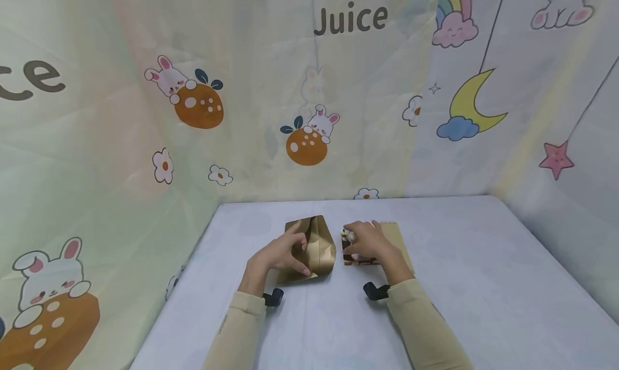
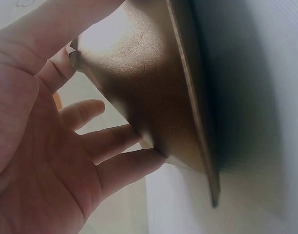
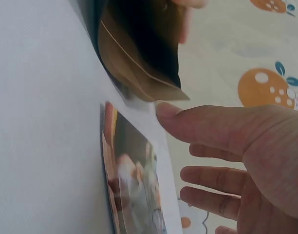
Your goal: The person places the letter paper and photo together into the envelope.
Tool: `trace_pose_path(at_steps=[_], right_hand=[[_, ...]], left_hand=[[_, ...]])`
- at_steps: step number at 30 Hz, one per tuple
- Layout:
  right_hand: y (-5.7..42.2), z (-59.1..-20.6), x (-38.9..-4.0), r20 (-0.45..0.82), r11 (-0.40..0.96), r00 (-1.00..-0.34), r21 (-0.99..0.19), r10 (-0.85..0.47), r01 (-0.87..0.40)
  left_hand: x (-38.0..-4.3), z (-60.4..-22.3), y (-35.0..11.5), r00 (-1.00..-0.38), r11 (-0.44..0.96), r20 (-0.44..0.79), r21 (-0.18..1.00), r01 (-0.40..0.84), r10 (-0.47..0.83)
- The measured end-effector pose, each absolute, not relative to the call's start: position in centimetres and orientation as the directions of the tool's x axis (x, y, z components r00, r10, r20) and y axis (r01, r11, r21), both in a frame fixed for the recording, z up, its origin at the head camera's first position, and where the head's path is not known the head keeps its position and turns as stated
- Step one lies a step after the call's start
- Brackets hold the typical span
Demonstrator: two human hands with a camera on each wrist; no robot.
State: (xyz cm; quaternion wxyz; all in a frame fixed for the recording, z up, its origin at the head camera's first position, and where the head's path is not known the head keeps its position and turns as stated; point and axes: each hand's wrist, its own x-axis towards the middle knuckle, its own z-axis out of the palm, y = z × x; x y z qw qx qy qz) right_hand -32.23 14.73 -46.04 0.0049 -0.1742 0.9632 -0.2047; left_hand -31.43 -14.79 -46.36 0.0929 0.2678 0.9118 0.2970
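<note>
My left hand (image 1: 277, 253) holds a gold envelope (image 1: 323, 246) at its opening, thumb on the near edge and fingers toward the far one. In the left wrist view, fingertips meet the edge of the envelope (image 2: 149, 92), which bulges apart. The right wrist view shows its mouth gaping, with a dark inside. My right hand (image 1: 369, 241) hovers over a picture card (image 1: 359, 260), its fingers loosely spread. In the right wrist view, the glossy photo card (image 3: 139, 180) lies on the table below that hand, with nothing between thumb and fingers.
A plain tan sheet (image 1: 394, 236) lies right of the picture card, partly under the right hand and wrist. The white table (image 1: 483, 284) meets printed cloth walls (image 1: 261, 144) at the back and sides. Black straps (image 1: 374, 291) sit on both wrists.
</note>
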Motion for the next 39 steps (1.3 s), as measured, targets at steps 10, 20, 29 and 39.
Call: trace_pose_path(at_steps=[10, 20, 29, 39], right_hand=[[17.1, -46.3, -32.2, -0.040, 0.872, -0.953, -0.418, -0.299, -0.256], [18.1, -47.0, -32.5, -0.081, 0.909, -0.978, -0.391, -0.192, -0.146], [18.3, -47.1, -32.6, -0.101, 0.914, -0.982, -0.391, -0.160, -0.109], [18.3, -47.2, -32.6, -0.107, 0.911, -0.981, -0.399, -0.162, -0.107]], left_hand=[[-31.3, -46.4, -14.8, -0.829, 0.667, -0.004, 0.597, 0.447, 0.559], [-31.6, -46.5, -14.8, -0.831, 0.672, -0.014, 0.596, 0.439, 0.556], [-31.5, -46.4, -15.0, -0.838, 0.680, -0.034, 0.604, 0.416, 0.544], [-31.5, -46.5, -14.9, -0.834, 0.685, -0.040, 0.594, 0.423, 0.550]])
